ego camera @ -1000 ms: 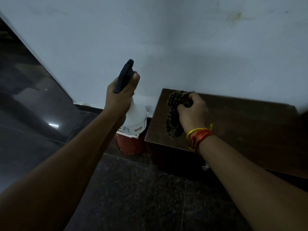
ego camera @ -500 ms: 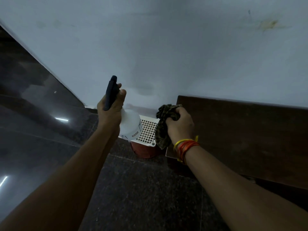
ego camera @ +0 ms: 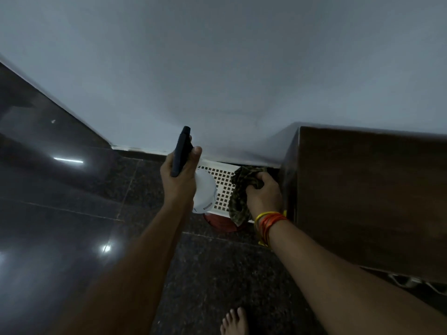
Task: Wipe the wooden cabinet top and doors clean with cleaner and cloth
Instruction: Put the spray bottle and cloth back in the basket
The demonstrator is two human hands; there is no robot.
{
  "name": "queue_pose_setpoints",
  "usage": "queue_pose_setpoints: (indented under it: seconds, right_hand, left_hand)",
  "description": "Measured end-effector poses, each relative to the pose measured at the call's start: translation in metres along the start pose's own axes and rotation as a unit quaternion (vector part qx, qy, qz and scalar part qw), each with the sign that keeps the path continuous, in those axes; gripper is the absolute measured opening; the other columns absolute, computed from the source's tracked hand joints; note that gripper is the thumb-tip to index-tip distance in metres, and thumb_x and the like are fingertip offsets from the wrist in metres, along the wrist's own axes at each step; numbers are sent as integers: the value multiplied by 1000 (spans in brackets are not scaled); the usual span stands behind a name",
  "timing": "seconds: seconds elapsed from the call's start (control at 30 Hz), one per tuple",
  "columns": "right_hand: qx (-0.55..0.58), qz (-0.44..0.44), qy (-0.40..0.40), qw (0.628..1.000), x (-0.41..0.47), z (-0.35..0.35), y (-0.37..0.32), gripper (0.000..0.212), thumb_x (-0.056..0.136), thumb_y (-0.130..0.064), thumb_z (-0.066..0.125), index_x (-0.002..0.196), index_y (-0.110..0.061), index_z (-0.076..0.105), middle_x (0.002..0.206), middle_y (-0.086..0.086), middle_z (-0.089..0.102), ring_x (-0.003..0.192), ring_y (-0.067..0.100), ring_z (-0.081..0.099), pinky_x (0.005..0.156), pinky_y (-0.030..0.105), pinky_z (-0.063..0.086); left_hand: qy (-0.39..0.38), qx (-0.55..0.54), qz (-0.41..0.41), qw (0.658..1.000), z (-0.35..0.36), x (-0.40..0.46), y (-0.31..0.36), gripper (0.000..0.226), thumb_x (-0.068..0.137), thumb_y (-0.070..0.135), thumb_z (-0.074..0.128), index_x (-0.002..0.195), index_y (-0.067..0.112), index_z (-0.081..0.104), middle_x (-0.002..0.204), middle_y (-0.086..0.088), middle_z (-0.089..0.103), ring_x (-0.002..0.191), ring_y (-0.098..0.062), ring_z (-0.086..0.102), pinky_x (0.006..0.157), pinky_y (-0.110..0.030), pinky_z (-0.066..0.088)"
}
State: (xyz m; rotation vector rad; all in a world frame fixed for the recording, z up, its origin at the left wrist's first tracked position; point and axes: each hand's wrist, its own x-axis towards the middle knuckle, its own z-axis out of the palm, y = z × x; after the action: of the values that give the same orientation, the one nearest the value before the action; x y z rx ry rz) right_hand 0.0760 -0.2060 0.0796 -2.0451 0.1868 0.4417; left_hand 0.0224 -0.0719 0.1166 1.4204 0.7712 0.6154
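Both arms reach forward and down. The left hand is wrapped around the neck of a white spray bottle, held upright with its dark trigger head above the fist. The right hand is closed on a bunched cloth, pressed against the left side of the wooden cabinet. Behind the hands stands a white perforated basket on the floor.

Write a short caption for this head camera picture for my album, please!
Left hand holds spray bottle; right hand grips cloth beside wooden cabinet.
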Motion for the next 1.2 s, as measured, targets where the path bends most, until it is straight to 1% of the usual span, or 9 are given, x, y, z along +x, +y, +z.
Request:
queue_pose_setpoints:
  seconds: [0.13,0.27,0.43,0.57,0.73,0.83,0.9,1.0,1.2]
  right_hand:
    - [5,37,12,999,17,47,15,26,84,-1,53,104,-10,67,101,13,68,96,29,61,74,21,41]
    - [-16,59,9,998,37,77,28,29,86,-2,50,106,-13,67,106,11,68,100,29,61,81,25,45]
    - [-35,67,22,997,58,95,39,33,86,1,48,110,-10,68,116,13,65,109,31,57,85,20,37]
    - [-40,79,3,996,69,101,49,39,87,4,45,121,-7,62,128,15,58,121,31,51,99,23,34]
    - [-46,108,-60,991,75,103,59,48,92,2,43,138,-12,47,145,11,43,134,28,39,113,36,31]
    - [-49,109,-86,989,73,99,63,54,93,0,42,144,-17,39,150,7,36,138,25,33,116,35,27]
    - [-54,110,-84,989,70,94,63,56,93,0,41,145,-20,37,152,6,34,138,25,33,116,34,26]
    - [-63,95,-75,991,64,88,61,55,94,-3,41,145,-24,37,151,4,36,136,26,35,114,36,29]
    - [-65,44,-73,994,50,72,47,57,91,-2,42,144,-24,38,148,6,40,136,24,37,113,39,33]
  left_hand:
    - [-3,-8,-39,999,-9,33,-40,16,90,21,70,81,34,70,77,-9,52,67,-13,49,54,-18,42]
    - [-5,-14,-64,998,-10,58,-73,8,90,24,71,83,28,69,77,-8,58,70,-8,56,62,-19,46]
    - [-34,-23,-79,996,-8,77,-101,8,89,31,70,83,26,67,78,-11,52,76,-23,50,67,-32,44]
    - [-54,8,-49,997,-1,81,-118,31,83,44,65,90,14,65,62,18,52,61,2,50,59,-14,41]
    - [-77,39,-33,996,0,82,-133,52,85,46,61,111,1,63,85,-5,56,81,-15,54,76,-33,47]
    - [-86,59,-26,994,-2,76,-135,51,85,47,60,113,5,64,89,-7,61,81,-13,58,74,-29,47]
    - [-93,81,-24,992,-5,71,-138,50,89,39,60,126,5,60,110,-14,66,99,-18,63,81,-25,52]
    - [-94,66,-30,993,-11,62,-139,60,87,33,63,141,9,48,136,-11,57,125,-17,56,96,-19,50]
    - [-69,94,-106,988,-17,51,-135,92,75,45,76,149,12,35,144,-15,48,127,-29,53,104,-54,48]
